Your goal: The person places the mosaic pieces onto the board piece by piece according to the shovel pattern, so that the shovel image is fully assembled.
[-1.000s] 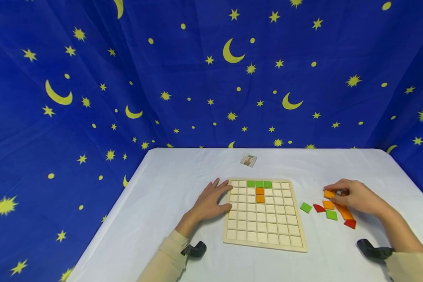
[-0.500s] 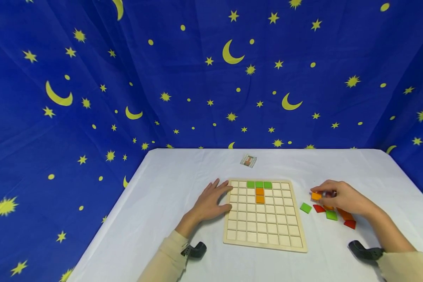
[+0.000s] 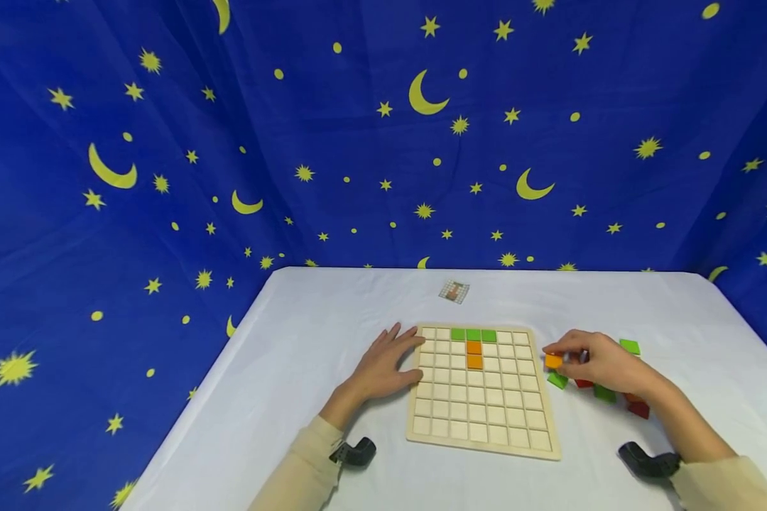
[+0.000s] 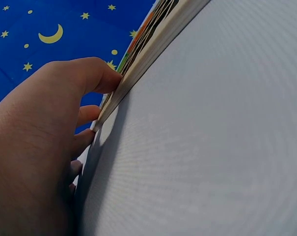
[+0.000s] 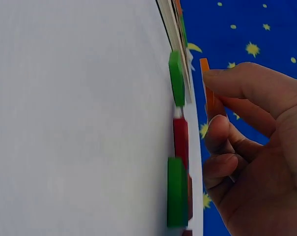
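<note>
Flat orange square tile, seemingly wood (image 3: 553, 362), is being pinched between thumb and fingertips of the right hand (image 3: 594, 360). In the right wrist view it is standing clear of the surface; in the head view it is appearing just off the right edge of the board. Left hand (image 3: 383, 360) is lying spread wide, thumb and forefinger touching the left rim of the square pale-wood gridded board (image 3: 486, 447).

Board is carrying three green square tiles (image 3: 474, 334) in its far row and two orange square tiles (image 3: 474, 348) in line below the middle one.

Beneath and beside the right hand, loose pieces are lying: a green tile (image 3: 557, 380) close to the board, a red piece (image 3: 584, 384), a second green tile (image 3: 605, 394), and others partly hidden by the wrist. A third green tile (image 3: 629, 346) is lying beyond the wrist.

Farther out, a small printed grid card (image 3: 454, 291) is resting on the white cloth-covered surface (image 3: 332, 305); a blue star-and-moon curtain (image 3: 358, 106) is hanging behind.

Risks (judged): a slackening pinch could be dropping the tile; a low forearm could be dragging loose pieces; uneven left-hand pressure could be sliding the board; a tilted tile could be catching on cell ridges.
</note>
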Motion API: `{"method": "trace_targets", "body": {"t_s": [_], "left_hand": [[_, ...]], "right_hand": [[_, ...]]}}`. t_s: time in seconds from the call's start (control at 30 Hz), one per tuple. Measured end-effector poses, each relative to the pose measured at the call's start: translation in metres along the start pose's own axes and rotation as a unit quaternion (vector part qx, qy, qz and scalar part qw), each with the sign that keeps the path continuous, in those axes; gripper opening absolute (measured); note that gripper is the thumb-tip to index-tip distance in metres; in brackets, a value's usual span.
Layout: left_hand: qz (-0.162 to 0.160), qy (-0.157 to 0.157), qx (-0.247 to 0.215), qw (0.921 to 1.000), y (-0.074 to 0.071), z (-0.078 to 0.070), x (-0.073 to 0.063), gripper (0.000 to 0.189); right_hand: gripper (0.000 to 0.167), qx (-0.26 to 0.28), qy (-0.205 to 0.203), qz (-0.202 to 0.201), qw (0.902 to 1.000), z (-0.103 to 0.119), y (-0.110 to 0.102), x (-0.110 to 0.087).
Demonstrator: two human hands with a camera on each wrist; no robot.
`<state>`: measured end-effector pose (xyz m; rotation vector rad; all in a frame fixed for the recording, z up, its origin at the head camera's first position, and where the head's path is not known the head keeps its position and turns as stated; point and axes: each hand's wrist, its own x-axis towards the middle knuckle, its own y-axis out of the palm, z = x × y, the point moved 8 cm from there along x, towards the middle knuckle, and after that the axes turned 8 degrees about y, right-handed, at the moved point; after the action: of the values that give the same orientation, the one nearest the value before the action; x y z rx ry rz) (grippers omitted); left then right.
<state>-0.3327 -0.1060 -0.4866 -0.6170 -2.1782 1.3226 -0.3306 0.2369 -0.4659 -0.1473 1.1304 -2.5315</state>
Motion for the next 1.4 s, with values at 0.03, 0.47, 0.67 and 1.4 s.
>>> {"method": "trace_targets", "body": {"t_s": [0.03, 0.47, 0.67, 1.4], "left_hand": [[-0.001, 0.000, -0.001, 1.0000, -0.001, 0.000, 0.000, 0.065], [-0.005, 0.002, 0.002, 1.0000, 0.003, 0.002, -0.003, 0.066], [-0.006, -0.006, 0.004, 1.0000, 0.004, 0.003, -0.003, 0.065], [-0.009, 0.008, -0.001, 0.9999, 0.000, -0.001, -0.003, 0.065]], "right_hand": [[0.034, -0.001, -0.007, 0.000, 1.0000, 0.003, 0.001, 0.000], [0.034, 0.016, -0.035, 0.037, 0.9986, 0.027, 0.024, 0.011], [0.034, 0.006, -0.060, 0.042, 0.9973, 0.040, 0.032, 0.014], [0.032, 0.005, -0.114, 0.067, 0.9912, 0.081, 0.060, 0.024]]}}
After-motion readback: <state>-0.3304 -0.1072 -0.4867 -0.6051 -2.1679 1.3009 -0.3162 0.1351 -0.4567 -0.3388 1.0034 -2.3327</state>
